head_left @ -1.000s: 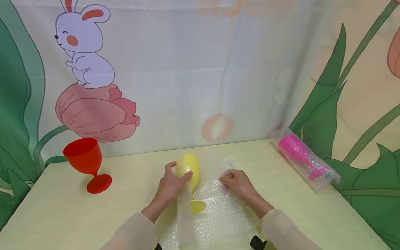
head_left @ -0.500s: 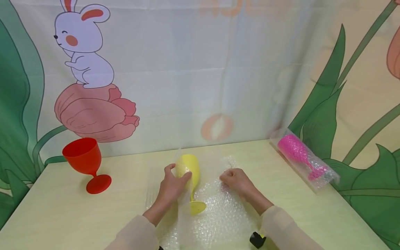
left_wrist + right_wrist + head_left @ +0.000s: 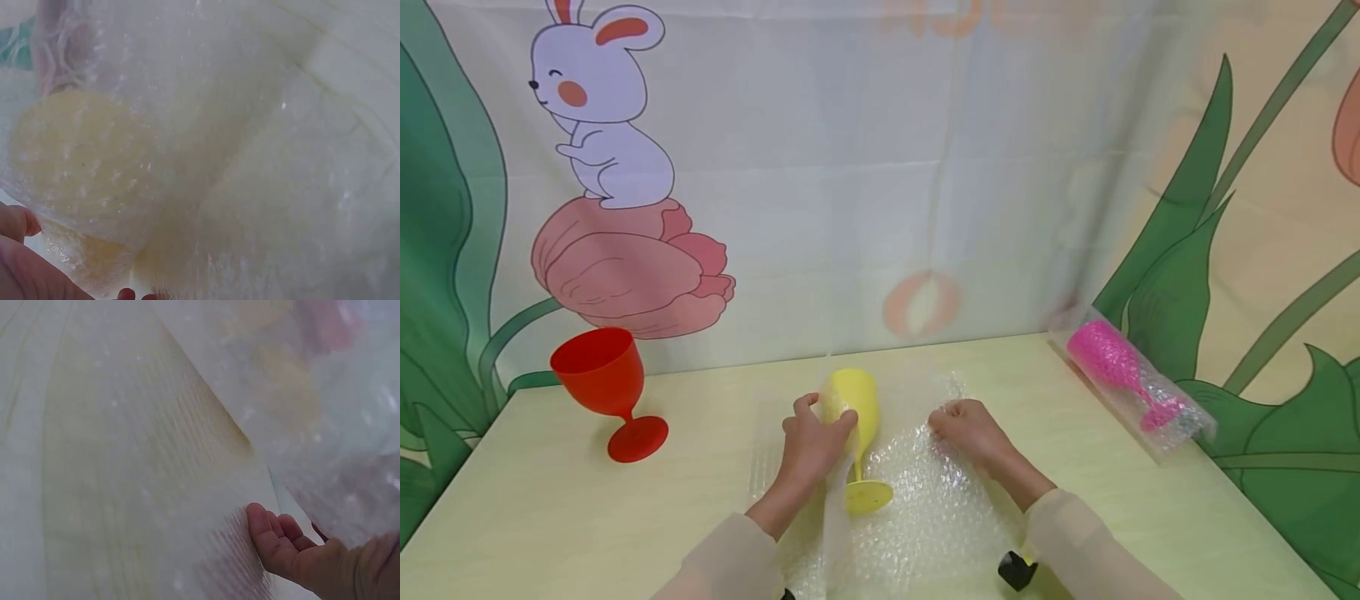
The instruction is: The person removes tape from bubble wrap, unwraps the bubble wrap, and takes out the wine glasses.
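Observation:
A yellow goblet (image 3: 867, 404) lies on a sheet of bubble wrap (image 3: 925, 517), foot towards me. My left hand (image 3: 811, 443) holds its bowl from the left, thumb on top, with a clear flap of the wrap between. In the left wrist view the goblet's round foot (image 3: 81, 159) shows through the film, beside part of the left hand (image 3: 31, 269). My right hand (image 3: 972, 433) pinches the wrap to the right of the bowl. The right wrist view shows the right hand (image 3: 306, 550) at the edge of a raised layer of bubble wrap (image 3: 162, 425).
A red goblet (image 3: 638, 438) stands at the table's left. At the right edge lies a pink goblet (image 3: 1105, 354) wrapped in bubble wrap. A printed cloth (image 3: 820, 208) hangs behind the pale table (image 3: 535, 492). A black object (image 3: 1018, 570) sits by the right sleeve.
The wrap's left flap has drawn back slightly to the left, so more of the yellow goblet's foot shows. Both hands stay in nearly the same places.

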Action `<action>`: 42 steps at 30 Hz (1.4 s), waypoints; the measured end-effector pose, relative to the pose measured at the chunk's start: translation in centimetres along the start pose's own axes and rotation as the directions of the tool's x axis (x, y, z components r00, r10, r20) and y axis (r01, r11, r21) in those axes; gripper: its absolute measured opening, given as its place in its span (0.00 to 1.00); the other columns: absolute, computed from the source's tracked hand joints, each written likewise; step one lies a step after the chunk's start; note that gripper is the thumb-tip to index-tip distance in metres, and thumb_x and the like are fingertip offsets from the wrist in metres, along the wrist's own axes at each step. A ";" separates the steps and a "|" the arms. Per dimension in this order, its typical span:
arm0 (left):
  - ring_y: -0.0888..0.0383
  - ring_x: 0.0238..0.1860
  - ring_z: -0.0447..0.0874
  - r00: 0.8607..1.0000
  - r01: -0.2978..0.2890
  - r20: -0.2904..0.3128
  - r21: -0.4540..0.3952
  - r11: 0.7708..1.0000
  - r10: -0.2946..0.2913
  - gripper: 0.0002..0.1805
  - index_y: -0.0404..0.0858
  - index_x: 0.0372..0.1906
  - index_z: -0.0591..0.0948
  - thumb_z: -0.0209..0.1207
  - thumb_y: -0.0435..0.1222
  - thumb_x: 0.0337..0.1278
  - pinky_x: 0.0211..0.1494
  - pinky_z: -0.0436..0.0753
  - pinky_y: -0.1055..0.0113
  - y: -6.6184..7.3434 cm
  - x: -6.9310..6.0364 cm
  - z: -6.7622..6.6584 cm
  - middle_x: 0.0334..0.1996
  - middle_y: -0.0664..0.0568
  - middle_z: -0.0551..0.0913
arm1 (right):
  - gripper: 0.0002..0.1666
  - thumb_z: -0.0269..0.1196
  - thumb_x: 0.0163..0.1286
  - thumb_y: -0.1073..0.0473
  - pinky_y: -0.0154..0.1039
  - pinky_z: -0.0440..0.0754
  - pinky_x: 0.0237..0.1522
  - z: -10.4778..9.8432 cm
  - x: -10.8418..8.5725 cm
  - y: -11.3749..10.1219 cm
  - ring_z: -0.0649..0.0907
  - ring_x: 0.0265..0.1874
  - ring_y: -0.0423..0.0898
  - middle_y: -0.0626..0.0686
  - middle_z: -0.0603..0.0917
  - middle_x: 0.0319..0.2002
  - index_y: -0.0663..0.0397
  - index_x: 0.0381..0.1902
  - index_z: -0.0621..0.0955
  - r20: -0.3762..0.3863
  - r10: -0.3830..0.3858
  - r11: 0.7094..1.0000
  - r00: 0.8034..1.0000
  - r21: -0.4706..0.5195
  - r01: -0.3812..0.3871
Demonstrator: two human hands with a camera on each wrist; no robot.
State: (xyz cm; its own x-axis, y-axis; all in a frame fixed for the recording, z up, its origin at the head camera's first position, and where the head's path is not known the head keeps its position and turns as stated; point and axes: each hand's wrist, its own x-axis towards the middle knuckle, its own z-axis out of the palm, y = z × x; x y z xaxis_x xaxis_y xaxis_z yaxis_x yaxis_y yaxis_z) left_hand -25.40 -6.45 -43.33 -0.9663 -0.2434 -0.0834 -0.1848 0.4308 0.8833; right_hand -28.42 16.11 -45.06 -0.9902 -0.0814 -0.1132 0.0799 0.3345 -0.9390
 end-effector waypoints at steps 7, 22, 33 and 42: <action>0.37 0.53 0.74 0.994 -0.105 -0.040 -0.003 0.994 0.105 0.41 0.37 0.76 0.60 0.60 0.41 0.58 0.54 0.76 0.45 -0.1 0.1 0.9 0.60 0.26 0.69 | 0.10 0.63 0.66 0.62 0.36 0.76 0.28 -0.2 -0.3 -0.2 0.76 0.25 0.44 0.50 0.78 0.24 0.60 0.25 0.81 -0.005 0.006 0.999 1.000 -0.044 -0.006; 0.36 0.65 0.70 0.989 -0.143 -0.013 0.169 0.975 0.147 0.39 0.45 0.78 0.60 0.58 0.53 0.69 0.50 0.76 0.38 -0.1 -0.9 1.3 0.69 0.33 0.62 | 0.09 0.62 0.69 0.62 0.37 0.79 0.31 0.2 -0.8 -0.6 0.80 0.28 0.46 0.53 0.83 0.29 0.61 0.29 0.81 0.008 0.010 0.999 1.000 -0.038 -0.010; 0.36 0.60 0.71 0.989 -0.133 -0.051 0.150 0.980 0.142 0.43 0.37 0.74 0.60 0.64 0.51 0.62 0.48 0.78 0.42 -0.4 -0.5 1.0 0.64 0.31 0.66 | 0.09 0.61 0.66 0.61 0.38 0.79 0.32 -0.2 -0.6 -0.5 0.80 0.32 0.47 0.53 0.84 0.33 0.61 0.28 0.83 0.003 0.025 0.998 1.000 -0.056 -0.025; 0.41 0.39 0.78 0.989 -0.134 -0.044 0.094 0.986 0.139 0.45 0.48 0.80 0.54 0.60 0.47 0.61 0.35 0.74 0.54 -0.5 -0.2 0.6 0.60 0.31 0.72 | 0.14 0.60 0.68 0.60 0.37 0.77 0.28 -0.5 -0.3 -0.1 0.79 0.27 0.46 0.53 0.81 0.29 0.59 0.22 0.80 0.027 0.022 0.999 0.999 -0.043 -0.021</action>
State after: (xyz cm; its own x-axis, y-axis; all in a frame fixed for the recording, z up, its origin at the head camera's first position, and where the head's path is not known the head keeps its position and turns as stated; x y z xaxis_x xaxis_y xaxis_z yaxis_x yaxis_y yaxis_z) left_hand -25.20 -6.13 -44.06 -0.9738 -0.2194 0.0604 -0.0694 0.5394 0.8392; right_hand -28.23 16.54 -44.78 -0.9848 -0.0993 -0.1426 0.0956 0.3760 -0.9217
